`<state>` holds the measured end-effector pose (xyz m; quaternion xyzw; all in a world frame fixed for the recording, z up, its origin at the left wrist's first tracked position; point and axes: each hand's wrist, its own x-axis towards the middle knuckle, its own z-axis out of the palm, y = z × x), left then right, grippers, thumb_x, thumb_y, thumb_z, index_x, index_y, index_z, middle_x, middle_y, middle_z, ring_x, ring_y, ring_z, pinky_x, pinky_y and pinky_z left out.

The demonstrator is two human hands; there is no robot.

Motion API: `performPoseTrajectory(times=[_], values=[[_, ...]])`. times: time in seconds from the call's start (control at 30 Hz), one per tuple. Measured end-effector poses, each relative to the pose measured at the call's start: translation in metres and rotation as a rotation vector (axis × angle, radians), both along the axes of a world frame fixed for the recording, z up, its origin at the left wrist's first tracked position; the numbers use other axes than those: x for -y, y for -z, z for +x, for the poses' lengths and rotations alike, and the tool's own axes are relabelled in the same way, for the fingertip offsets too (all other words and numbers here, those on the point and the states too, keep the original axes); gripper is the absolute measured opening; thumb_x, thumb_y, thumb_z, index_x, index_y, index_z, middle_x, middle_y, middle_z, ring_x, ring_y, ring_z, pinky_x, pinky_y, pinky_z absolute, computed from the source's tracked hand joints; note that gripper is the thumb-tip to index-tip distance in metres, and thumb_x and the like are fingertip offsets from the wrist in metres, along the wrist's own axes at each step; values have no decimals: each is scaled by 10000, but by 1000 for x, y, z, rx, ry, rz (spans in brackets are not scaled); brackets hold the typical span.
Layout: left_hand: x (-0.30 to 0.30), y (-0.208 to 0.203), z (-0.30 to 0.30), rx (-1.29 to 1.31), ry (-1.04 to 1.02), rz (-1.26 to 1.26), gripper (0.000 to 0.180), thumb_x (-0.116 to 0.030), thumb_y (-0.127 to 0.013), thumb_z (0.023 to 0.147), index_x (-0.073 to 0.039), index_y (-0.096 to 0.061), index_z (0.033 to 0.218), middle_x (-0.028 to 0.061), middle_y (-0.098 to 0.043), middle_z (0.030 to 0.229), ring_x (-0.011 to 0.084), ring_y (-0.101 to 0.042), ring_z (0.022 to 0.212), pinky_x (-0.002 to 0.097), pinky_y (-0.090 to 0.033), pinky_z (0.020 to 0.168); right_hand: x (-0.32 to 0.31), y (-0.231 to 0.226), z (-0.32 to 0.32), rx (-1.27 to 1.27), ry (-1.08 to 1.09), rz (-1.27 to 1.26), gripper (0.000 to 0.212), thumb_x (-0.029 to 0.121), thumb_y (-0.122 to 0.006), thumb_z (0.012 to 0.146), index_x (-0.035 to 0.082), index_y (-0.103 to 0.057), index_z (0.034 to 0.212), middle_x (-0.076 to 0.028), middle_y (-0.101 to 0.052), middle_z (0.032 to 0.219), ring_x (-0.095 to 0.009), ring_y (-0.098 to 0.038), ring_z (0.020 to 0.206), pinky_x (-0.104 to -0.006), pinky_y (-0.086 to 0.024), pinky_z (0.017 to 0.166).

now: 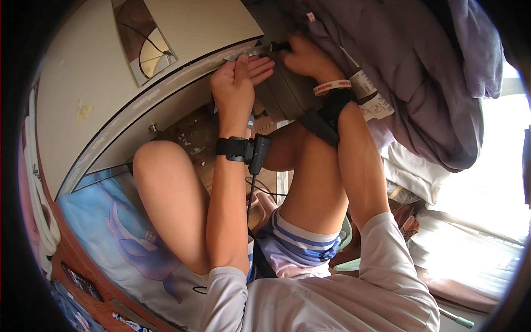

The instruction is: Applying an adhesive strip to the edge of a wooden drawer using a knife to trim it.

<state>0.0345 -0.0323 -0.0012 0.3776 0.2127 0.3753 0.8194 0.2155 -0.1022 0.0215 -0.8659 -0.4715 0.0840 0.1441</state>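
Note:
Near the top centre, my left hand (237, 86) is turned palm up, its fingers stretched out and the thumb raised. It lies beside the edge of a pale cabinet panel (193, 27), and a small shiny strip shows by the thumb tip. My right hand (310, 60) is closed at the upper edge of a dark grey box-like case (287, 91). A small dark piece shows at its fingertips, but what the fingers grip is mostly hidden. Both wrists carry black straps with small devices; a pale printed band circles the right one.
Purple-grey clothing (398, 72) hangs at the upper right, with paper tags (376, 106) by my right wrist. A blue cloth with a dolphin print (138, 243) lies at left. A dark phone-like slab (82, 281) rests on the reddish-brown edge. Thin black cables run between my bare legs.

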Motion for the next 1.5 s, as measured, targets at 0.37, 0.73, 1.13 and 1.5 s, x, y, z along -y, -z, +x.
performPoseTrajectory(times=[0.37, 0.73, 1.13, 1.5], values=[[2, -13, 6, -6, 21, 11, 355, -124, -460, 1097, 207, -585, 1080, 321, -702, 1063, 376, -753, 961, 402, -655, 823, 5, -3, 3, -106, -4, 94, 435, 197, -638, 906, -30, -634, 1277, -248, -647, 1274, -362, -622, 1203, -398, -466, 1047], [3, 4, -7, -62, 45, 45, 362, -134, -429, 1103, 191, -585, 1141, 322, -693, 1133, 371, -745, 1005, 397, -652, 836, 10, -10, 1, -99, -101, 3, 497, 259, -710, 890, -42, -631, 1277, -270, -663, 1247, -345, -637, 1169, -398, -489, 996], [-7, 11, -18, -31, 99, 28, 374, -156, -431, 1113, 184, -582, 1155, 319, -689, 1150, 368, -744, 1012, 398, -653, 839, 15, -20, -16, -180, -208, 273, 680, 440, -850, 775, -27, -667, 1234, -222, -666, 1259, -334, -627, 1213, -404, -495, 1016], [-21, 9, -62, -161, 185, 127, 384, -196, -408, 1125, 142, -587, 1160, 301, -697, 1159, 375, -737, 1037, 427, -640, 873, -22, -27, -38, -330, -45, 241, 392, 351, -837, 849, -18, -757, 955, -51, -731, 836, -114, -647, 792, -285, -516, 740]])
